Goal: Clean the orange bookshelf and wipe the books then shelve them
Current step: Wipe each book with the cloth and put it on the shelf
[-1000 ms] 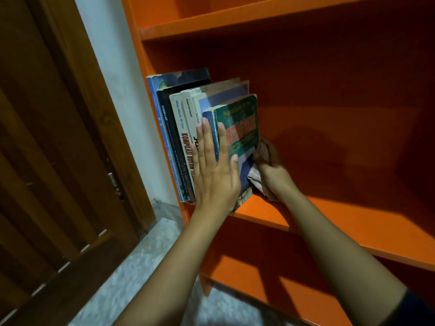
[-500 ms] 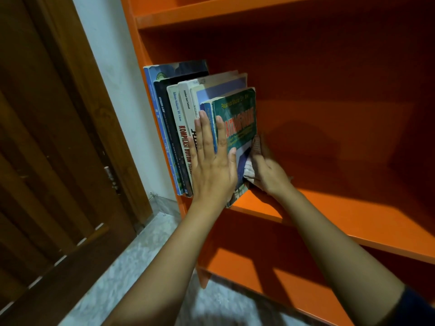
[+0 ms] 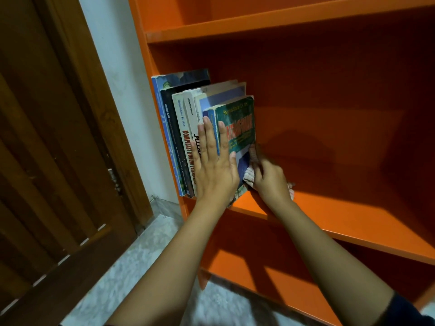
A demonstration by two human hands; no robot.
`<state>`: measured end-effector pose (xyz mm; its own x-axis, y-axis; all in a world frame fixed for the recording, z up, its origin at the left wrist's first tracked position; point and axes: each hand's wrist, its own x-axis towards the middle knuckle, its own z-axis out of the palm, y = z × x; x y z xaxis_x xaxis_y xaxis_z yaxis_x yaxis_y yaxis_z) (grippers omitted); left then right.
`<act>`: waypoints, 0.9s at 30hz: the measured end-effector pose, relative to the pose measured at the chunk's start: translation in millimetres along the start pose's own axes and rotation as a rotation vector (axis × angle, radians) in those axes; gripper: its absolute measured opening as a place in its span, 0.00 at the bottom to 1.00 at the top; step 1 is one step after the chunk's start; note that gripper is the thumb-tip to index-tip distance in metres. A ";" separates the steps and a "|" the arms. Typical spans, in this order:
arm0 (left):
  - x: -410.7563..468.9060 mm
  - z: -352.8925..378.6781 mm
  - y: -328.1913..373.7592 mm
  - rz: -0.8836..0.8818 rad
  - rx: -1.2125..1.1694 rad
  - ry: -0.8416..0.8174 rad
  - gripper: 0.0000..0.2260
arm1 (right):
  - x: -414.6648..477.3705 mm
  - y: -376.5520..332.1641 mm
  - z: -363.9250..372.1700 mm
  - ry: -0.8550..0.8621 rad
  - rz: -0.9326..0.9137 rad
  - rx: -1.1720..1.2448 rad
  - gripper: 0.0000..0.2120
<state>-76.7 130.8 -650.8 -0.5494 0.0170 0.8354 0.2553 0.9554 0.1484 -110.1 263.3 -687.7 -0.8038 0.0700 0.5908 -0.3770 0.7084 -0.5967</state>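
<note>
Several books [image 3: 186, 128] stand upright at the left end of the middle shelf [image 3: 341, 220] of the orange bookshelf. The rightmost is a green-covered book [image 3: 240, 123]. My left hand [image 3: 214, 165] lies flat, fingers apart, against the spines and front edges of the books. My right hand [image 3: 270, 180] is beside the green book's cover, fingers closed on a pale cloth [image 3: 249, 176] pressed against the lower part of that cover. A bit of the cloth also shows behind the wrist.
The shelf's left side panel [image 3: 146, 55] stands next to a white wall [image 3: 117, 67] and a dark wooden door [image 3: 47, 161]. An upper shelf board [image 3: 282, 22] and a lower shelf [image 3: 282, 278] bound the compartment. Marbled floor [image 3: 131, 267] lies below.
My right hand with the cloth has shifted slightly up along the green book's cover. My left hand stays flat on the books. The camera view has moved a little.
</note>
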 end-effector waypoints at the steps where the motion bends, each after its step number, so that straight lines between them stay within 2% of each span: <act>1: -0.1 -1.2 1.4 -0.007 0.019 -0.014 0.32 | 0.4 -0.3 -0.7 0.005 -0.002 -0.006 0.16; 5: -1.7 -5.9 4.8 -0.042 0.060 -0.067 0.32 | 2.1 -5.3 -4.8 -0.007 0.007 -0.007 0.20; 13: -0.8 -6.4 4.3 -0.036 0.048 -0.128 0.35 | 7.7 -9.6 -2.8 -0.053 0.088 -0.052 0.22; 16: 0.6 -6.2 6.6 -0.058 0.037 -0.165 0.38 | 7.9 -9.0 -3.0 -0.090 0.113 -0.062 0.19; 23: -1.9 -12.9 4.2 -0.028 0.057 -0.194 0.35 | 7.4 -11.4 -12.6 -0.125 0.136 -0.110 0.18; 27: -0.8 -33.0 4.3 -0.008 0.043 -0.300 0.35 | 3.5 -18.6 -30.6 -0.108 0.178 -0.137 0.12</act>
<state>-48.9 125.2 -633.4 -0.7631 0.0897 0.6400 0.2200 0.9672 0.1267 -91.7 271.9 -657.9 -0.8991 0.1326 0.4171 -0.1646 0.7807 -0.6028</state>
